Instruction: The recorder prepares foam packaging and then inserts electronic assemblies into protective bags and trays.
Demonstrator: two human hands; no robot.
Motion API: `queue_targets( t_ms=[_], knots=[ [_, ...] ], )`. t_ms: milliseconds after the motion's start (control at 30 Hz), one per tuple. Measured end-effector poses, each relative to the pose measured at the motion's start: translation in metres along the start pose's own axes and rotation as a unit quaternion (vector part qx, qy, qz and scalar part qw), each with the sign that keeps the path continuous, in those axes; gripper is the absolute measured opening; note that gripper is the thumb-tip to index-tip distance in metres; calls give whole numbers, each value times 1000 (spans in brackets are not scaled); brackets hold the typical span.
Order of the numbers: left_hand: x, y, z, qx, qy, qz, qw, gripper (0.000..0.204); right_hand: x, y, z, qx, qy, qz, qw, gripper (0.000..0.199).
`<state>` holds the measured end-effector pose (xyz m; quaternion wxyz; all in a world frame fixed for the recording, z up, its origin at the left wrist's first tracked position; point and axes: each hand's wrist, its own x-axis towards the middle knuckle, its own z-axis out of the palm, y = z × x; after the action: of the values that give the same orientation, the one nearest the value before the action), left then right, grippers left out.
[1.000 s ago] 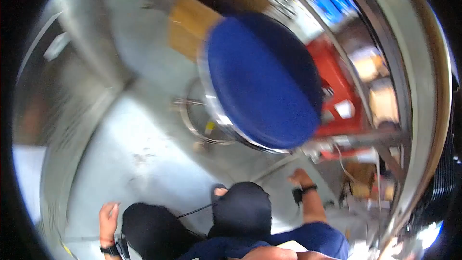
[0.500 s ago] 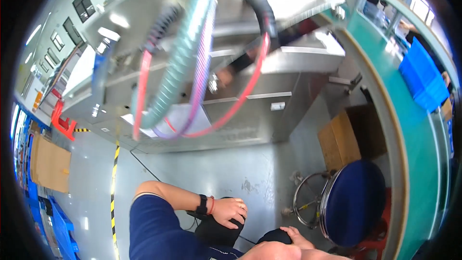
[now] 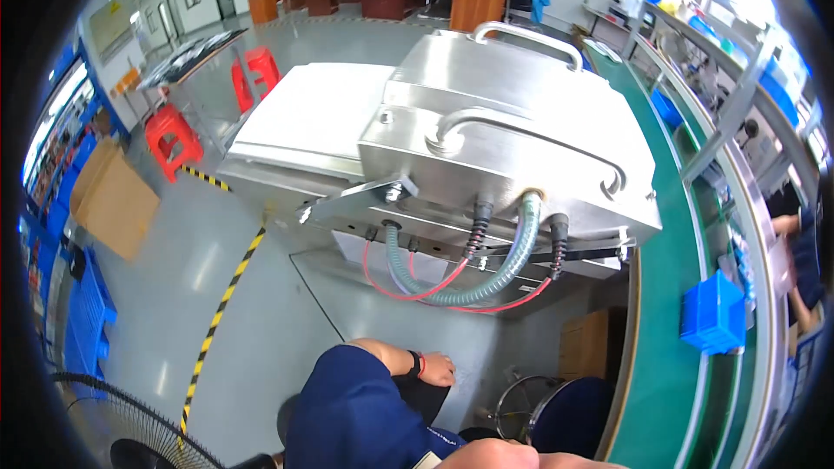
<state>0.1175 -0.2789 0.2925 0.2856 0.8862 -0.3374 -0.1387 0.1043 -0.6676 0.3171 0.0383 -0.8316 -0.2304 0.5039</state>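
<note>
Your left hand (image 3: 436,370), wearing a dark wristband, rests loosely curled and empty on your knee, just below the big stainless-steel box-shaped machine (image 3: 486,135); your right hand is out of view. That machine looks heavy and rigid, its curved tubular steel handles (image 3: 530,35) the likeliest grip.

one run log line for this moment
left hand: on knee, empty | right hand: not in view | ahead: steel machine, hoses | stool at right
</note>
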Motion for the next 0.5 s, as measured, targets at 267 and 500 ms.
queue_targets(
  t_ms=[267,500],
  knots=[
    [-12,52,-27,77,-21,-266,961,27,-31,125,59,68,95,72,991,49],
    [-29,97,-72,-5,-185,-317,930,34,-103,-86,-89,284,131,5,950,29]
  ],
)
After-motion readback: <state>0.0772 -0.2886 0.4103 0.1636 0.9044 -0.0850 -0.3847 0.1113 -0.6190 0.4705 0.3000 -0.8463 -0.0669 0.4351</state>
